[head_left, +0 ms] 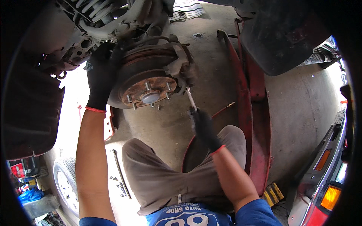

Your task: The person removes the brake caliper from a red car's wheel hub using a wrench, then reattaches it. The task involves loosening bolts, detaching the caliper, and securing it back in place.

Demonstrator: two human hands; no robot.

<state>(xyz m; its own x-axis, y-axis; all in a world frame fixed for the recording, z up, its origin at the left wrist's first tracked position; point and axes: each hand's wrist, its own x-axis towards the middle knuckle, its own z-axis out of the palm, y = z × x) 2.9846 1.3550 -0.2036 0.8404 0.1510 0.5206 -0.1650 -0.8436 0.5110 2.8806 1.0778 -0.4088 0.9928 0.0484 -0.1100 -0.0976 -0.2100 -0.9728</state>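
My right hand (203, 127), in a black glove with a red cuff, is closed around a silver wrench (191, 98). The far end of the wrench meets the lower side of the brake caliper (180, 62). The caliper straddles the right edge of a brake disc (130, 73), whose rusty hub face (130, 91) carries several bare wheel studs around a grey centre cap (150, 97). My left hand (101, 73), gloved the same way, is raised at the left edge of the disc. Its fingers are lost in the dark beside the suspension parts.
Coil spring (94, 9) and suspension arms hang overhead. A long red floor jack (250, 113) lies right of my knees, with a thin red hose (218, 111) beside it. A wheel (66, 180) and a long dark bar (121, 173) are at lower left; another vehicle (320, 169) stands right.
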